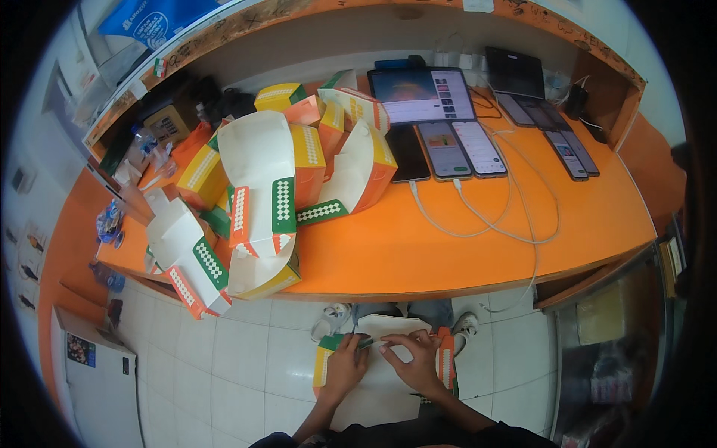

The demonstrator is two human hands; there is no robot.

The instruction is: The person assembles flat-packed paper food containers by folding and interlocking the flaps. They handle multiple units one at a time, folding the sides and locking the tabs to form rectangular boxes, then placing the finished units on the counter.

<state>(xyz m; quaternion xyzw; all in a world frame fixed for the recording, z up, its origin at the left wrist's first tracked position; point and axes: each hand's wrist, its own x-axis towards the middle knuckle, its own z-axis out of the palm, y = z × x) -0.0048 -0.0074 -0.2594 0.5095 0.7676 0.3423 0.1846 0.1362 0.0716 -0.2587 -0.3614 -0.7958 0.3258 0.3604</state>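
Note:
A partly folded paper food box [377, 403] rests on my lap below the desk, its white inside facing up. Yellow and green show on its left side, orange and green on its right. My left hand [348, 367] grips the green flap at the box's upper left. Thumb and forefinger of my right hand [415, 364] come together in a pinch at the far edge, close to the left fingertips. The right hand's other fingers curl by the orange flap. What exactly lies between the pinching fingertips is too small to make out.
Folded food boxes [258, 160] are piled on the left of the orange desk [358, 257], some jutting over its front edge. A tablet [422, 93] and several phones [478, 149] lie right of them. White charging cables [534, 257] trail over the front edge. A white cabinet [101, 381] stands at lower left.

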